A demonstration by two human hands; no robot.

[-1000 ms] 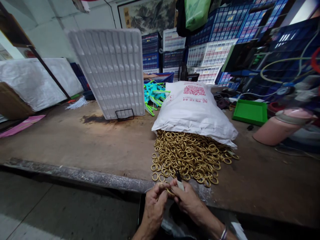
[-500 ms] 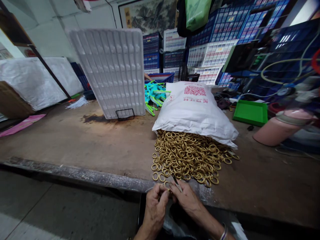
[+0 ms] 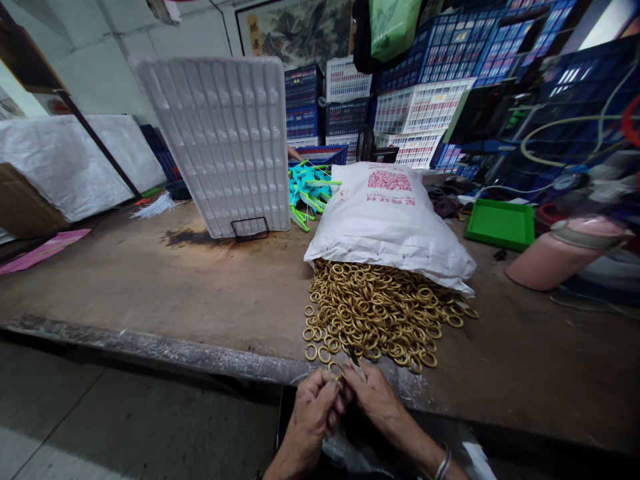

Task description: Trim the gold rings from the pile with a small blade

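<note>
My left hand (image 3: 311, 410) is closed in a pinch at the table's front edge, with a gold ring (image 3: 336, 378) at its fingertips. Close against it, my right hand (image 3: 376, 397) is closed around a small knife (image 3: 357, 366), whose dark tip points away from me. The right fingertips meet the ring as well, and fingers partly hide it. Just beyond both hands lies a heap of gold rings (image 3: 373, 310), spilling from the mouth of a white woven sack (image 3: 385, 223) with red print.
A ribbed plastic tray (image 3: 220, 143) leans upright on a wire stand (image 3: 250, 229). Behind it are turquoise and green items (image 3: 307, 187). A green tray (image 3: 501, 223) and a pink bottle (image 3: 560, 257) stand to the right. Stacked crates (image 3: 417, 110) line the back.
Both hands stay together at the table edge. The fingers have shifted slightly around the ring, and the knife in my right hand has moved a little to the right.
</note>
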